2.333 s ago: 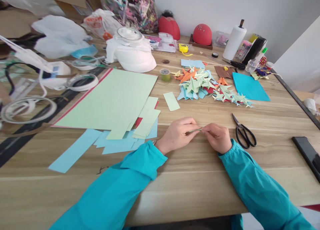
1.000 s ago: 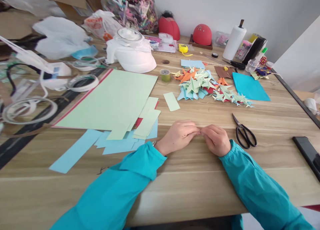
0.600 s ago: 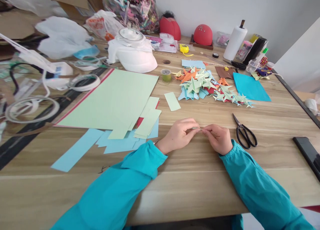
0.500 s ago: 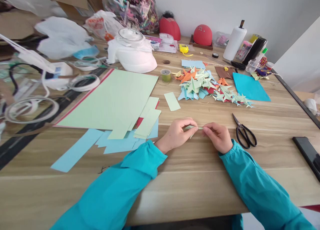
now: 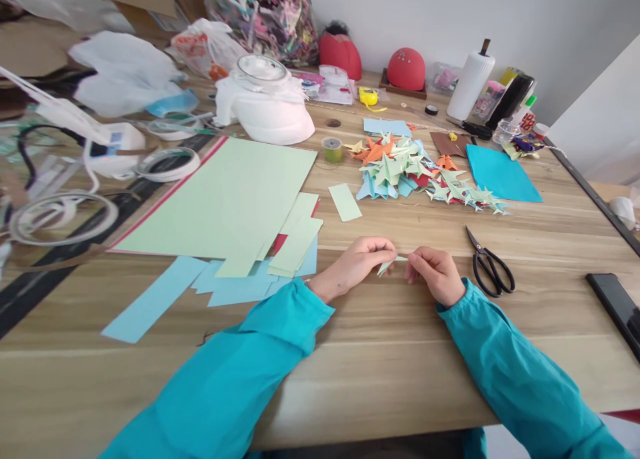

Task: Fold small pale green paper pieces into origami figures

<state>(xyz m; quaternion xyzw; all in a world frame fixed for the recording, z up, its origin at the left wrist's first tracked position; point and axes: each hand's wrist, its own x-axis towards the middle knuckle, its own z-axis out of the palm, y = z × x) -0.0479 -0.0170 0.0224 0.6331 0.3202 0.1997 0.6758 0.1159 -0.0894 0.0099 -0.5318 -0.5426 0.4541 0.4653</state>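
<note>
A small folded piece of pale green paper point(image 5: 389, 266) is pinched between the thumb and fingers of my left hand point(image 5: 357, 262). Its narrow point sticks out to the right. At that point, the closed fingertips of my right hand point(image 5: 437, 272) meet the paper; part of the contact is hidden. Black-handled scissors point(image 5: 487, 262) lie just right of my right hand, blades pointing away. Beyond my hands rests a single pale green strip point(image 5: 345, 202). To the left are stacked green strips point(image 5: 300, 246) and blue strips point(image 5: 155, 299).
A large pale green sheet point(image 5: 225, 199) covers the left side. Folded paper stars point(image 5: 395, 166) are heaped at the back, near a thread spool point(image 5: 332, 150) and a turquoise sheet point(image 5: 503, 172). A black phone point(image 5: 615, 309) lies at the right. Cables and tape rolls point(image 5: 167, 164) clutter the far left.
My right hand has shifted slightly right and loosened at the paper's point. My left fingers have flattened over the paper, and more of its folded underside shows.
</note>
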